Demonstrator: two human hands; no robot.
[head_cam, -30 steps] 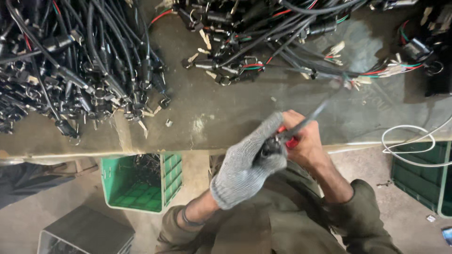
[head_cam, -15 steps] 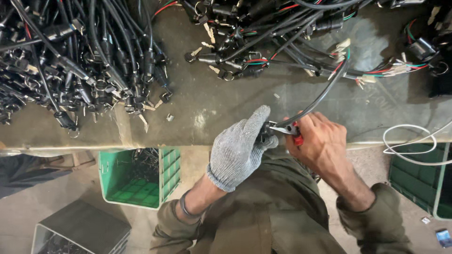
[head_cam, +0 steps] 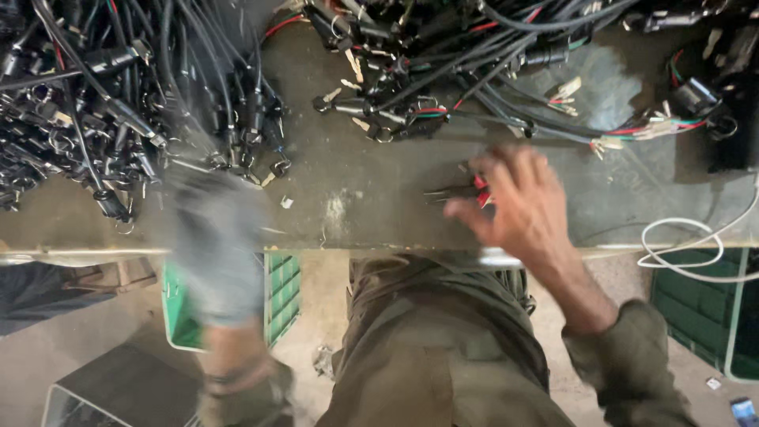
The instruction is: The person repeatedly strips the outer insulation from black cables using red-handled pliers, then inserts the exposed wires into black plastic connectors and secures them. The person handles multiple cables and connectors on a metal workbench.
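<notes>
Head view: my right hand point(head_cam: 522, 209) spread wide over red-handled pliers point(head_cam: 462, 191) near desk point(head_cam: 371, 213) front edge; gloved left hand point(head_cam: 213, 237) blurred, grip unclear, beside left cable pile point(head_cam: 118, 103).

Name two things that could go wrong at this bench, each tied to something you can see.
The red-handled pliers lie near the bench edge under the bare right hand; a knock could send them off. The gloved left hand, blurred with motion, sits close to the tangled black cables and might snag one.

Grey-gloved left hand point(head_cam: 209, 237), red-handled pliers point(head_cam: 462, 191), black cables point(head_cam: 118, 103), green crate point(head_cam: 281, 289), white cord point(head_cam: 688, 245).
</notes>
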